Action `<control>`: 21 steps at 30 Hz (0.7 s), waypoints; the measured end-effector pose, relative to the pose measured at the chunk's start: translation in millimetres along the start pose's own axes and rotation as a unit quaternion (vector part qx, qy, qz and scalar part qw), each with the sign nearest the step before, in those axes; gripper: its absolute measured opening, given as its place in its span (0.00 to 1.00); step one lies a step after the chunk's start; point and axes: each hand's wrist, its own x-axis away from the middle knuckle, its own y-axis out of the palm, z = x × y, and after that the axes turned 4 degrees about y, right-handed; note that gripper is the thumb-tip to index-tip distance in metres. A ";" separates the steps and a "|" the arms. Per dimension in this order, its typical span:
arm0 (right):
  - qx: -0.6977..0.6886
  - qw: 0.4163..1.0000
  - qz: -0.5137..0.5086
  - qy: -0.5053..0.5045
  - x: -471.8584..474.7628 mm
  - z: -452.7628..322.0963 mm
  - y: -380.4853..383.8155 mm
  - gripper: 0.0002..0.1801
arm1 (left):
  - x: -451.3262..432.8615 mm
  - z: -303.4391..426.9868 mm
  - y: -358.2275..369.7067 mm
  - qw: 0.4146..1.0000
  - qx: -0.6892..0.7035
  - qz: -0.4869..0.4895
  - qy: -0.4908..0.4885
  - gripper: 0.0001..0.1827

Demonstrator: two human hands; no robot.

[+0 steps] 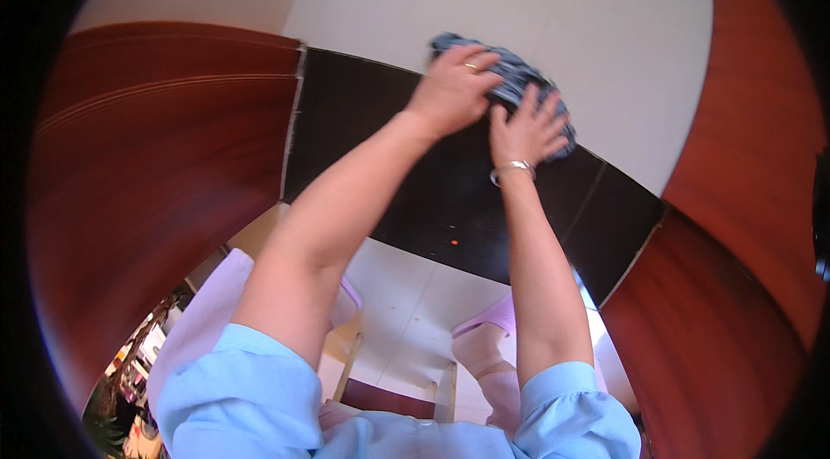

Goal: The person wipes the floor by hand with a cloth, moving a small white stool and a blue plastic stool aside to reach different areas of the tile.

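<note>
A crumpled dark blue-grey cloth [519, 78] lies at the line where a black glossy strip [363, 115] meets a pale floor [622, 50]. My left hand [457, 88], with a ring on one finger, presses on the cloth's left and middle part, its fingertips over the fabric. Just right of it, my right hand [528, 131] rests spread on the cloth's right part, fingers apart, a silvery bracelet at its wrist. Both palms hide some of the cloth. Whether the left fingers grip the fabric cannot be told.
Reddish-brown wooden panels [175, 135] rise on the left, with similar wooden panels [707, 290] on the right. Below the black strip are pale floor tiles [402, 290], a low wooden stool [389, 400] and my feet in pink slippers [496, 316]. Leaves and clutter show at lower left.
</note>
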 end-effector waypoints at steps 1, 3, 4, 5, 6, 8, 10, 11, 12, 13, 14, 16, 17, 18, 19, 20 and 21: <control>-0.021 0.999 -0.005 -0.038 3.0 -36.1 6.1 0.38 | 21.0 -25.3 -19.7 0.999 -0.016 0.018 -0.029 0.17; -0.035 0.993 -0.056 -0.096 15.3 -98.7 14.1 0.38 | 64.0 -62.4 -54.4 0.993 -0.036 0.001 -0.108 0.21; -0.042 0.988 -0.080 -0.128 23.1 -125.4 17.1 0.37 | 85.4 -75.8 -68.8 0.989 -0.048 0.007 -0.139 0.24; -0.045 0.982 -0.094 -0.160 31.9 -147.1 20.1 0.37 | 105.7 -84.6 -81.0 0.982 -0.057 -0.007 -0.178 0.26; -0.049 0.974 -0.117 -0.186 41.0 -163.8 23.2 0.36 | 125.0 -89.3 -90.3 0.976 -0.069 -0.013 -0.207 0.27; -0.047 0.965 -0.127 -0.226 60.3 -187.3 28.2 0.34 | 157.2 -88.0 -96.5 0.971 -0.070 0.014 -0.227 0.26; -0.051 0.954 -0.148 -0.256 76.3 -188.8 27.5 0.33 | 183.2 -71.7 -96.4 0.965 -0.064 0.015 -0.255 0.26; -0.030 0.946 -0.171 -0.272 84.0 -187.7 27.7 0.33 | 194.4 -64.7 -93.1 0.958 -0.060 0.013 -0.280 0.26; -0.003 0.940 -0.179 -0.289 85.1 -182.3 27.2 0.33 | 200.8 -56.7 -89.0 0.955 -0.062 0.015 -0.289 0.26; -0.010 0.931 -0.199 -0.307 89.3 -180.0 27.3 0.33 | 210.0 -49.3 -85.8 0.955 -0.062 0.024 -0.290 0.27; -0.020 0.920 -0.216 -0.325 94.2 -177.6 25.2 0.33 | 218.1 -40.1 -83.9 0.950 -0.056 0.021 -0.307 0.27; -0.040 0.897 -0.241 -0.367 103.0 -174.1 23.1 0.33 | 232.9 -23.4 -80.3 0.929 -0.043 0.012 -0.368 0.28; -0.043 0.885 -0.260 -0.383 107.9 -172.5 22.7 0.32 | 239.0 -15.4 -78.8 0.914 -0.043 0.008 -0.403 0.29; -0.026 0.879 -0.265 -0.397 110.5 -168.7 21.7 0.32 | 242.5 -7.0 -74.7 0.914 -0.051 0.012 -0.402 0.28; -0.017 0.868 -0.280 -0.409 112.8 -162.5 21.3 0.32 | 245.1 1.4 -70.9 0.907 -0.056 0.007 -0.418 0.28; -0.021 0.862 -0.289 -0.415 116.2 -155.8 20.9 0.31 | 247.8 9.8 -67.3 0.897 -0.055 -0.004 -0.439 0.28; -0.036 0.858 -0.291 -0.423 121.2 -146.1 19.6 0.30 | 250.3 19.0 -64.1 0.897 -0.061 -0.004 -0.439 0.27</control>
